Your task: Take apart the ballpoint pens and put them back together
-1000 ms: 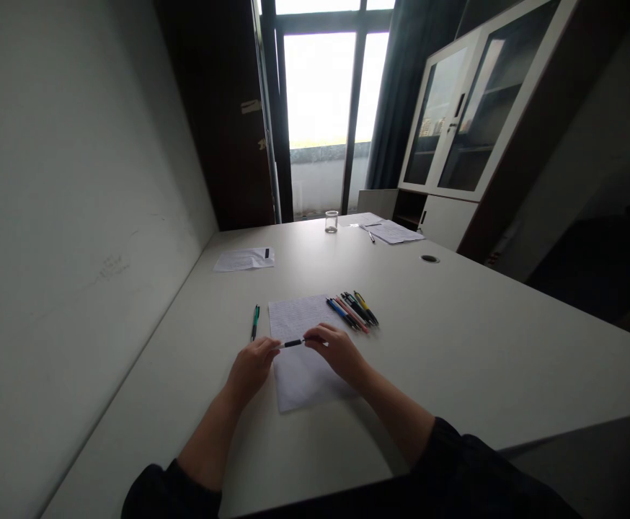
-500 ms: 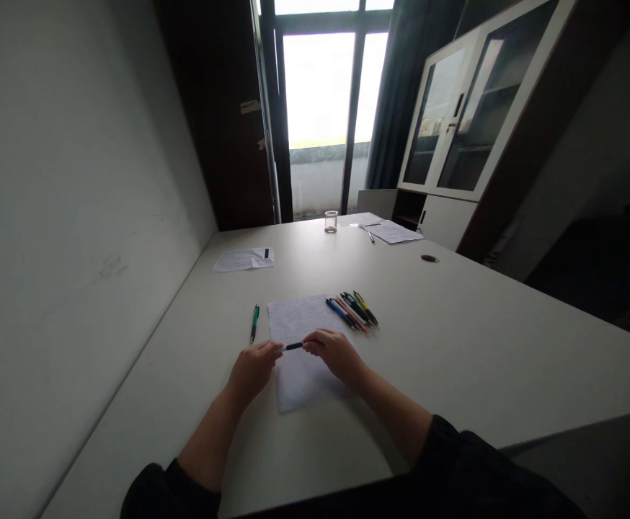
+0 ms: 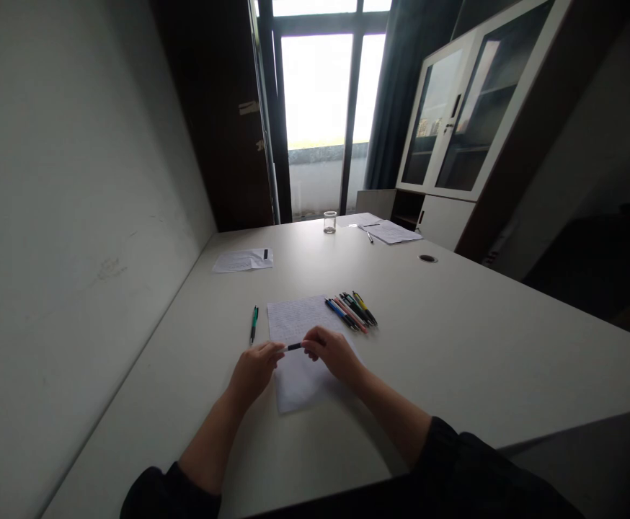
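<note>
Between my two hands, a black and white pen (image 3: 294,347) is held roughly level above a sheet of handwritten paper (image 3: 298,393). My left hand (image 3: 256,367) is closed on its pale left end, and my right hand (image 3: 332,351) pinches its right end. The fingers hide both tips. Several pens (image 3: 350,312), blue, pink, dark and yellow, lie side by side at the paper's upper right. A green and black pen (image 3: 254,324) rests alone on the table, left of the paper.
The white table (image 3: 455,339) runs along a wall on the left. Toward the window stand a clear glass (image 3: 329,222) and more papers (image 3: 393,231), with a pen beside them. Another sheet (image 3: 243,260) lies back left. A round cable hole (image 3: 428,259) is at the right.
Both hands keep hold of the pen in almost the same place. The fingers of my right hand have shifted slightly around its end.
</note>
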Available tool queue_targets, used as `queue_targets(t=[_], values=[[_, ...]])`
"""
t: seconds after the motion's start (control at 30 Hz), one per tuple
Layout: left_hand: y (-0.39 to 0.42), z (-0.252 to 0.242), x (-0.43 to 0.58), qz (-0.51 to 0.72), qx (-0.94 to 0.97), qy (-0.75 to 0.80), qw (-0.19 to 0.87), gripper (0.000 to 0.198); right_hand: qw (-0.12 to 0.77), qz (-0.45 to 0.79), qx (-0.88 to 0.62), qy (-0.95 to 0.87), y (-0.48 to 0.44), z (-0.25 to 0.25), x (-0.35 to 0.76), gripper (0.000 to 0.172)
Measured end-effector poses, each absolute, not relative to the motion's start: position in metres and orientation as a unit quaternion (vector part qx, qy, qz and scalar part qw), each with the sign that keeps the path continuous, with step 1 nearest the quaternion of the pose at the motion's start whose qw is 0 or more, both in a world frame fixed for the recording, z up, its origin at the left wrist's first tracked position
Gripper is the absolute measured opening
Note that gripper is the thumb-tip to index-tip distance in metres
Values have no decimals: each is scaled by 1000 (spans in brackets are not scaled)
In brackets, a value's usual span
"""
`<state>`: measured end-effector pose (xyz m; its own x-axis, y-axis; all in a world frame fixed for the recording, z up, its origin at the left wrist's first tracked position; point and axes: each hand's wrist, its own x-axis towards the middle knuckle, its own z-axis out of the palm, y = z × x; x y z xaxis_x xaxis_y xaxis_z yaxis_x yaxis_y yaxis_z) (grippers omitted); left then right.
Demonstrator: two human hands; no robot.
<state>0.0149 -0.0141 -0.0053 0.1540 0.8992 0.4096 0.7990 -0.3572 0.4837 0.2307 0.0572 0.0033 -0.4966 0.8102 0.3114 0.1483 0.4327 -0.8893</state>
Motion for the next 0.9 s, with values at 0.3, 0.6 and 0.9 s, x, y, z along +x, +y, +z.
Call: queue_targets(t=[0.3, 0.6, 0.9], values=[[-14, -6, 14, 344, 747, 563, 80, 15, 381, 398, -311, -774, 58, 2, 233, 9], [-14, -6, 16, 341, 756, 553, 80, 15, 325, 251, -309, -858, 59, 3, 236, 37], [-11, -11, 13, 350, 746, 559, 87, 15, 394, 276, -305, -822, 59, 4, 234, 9]])
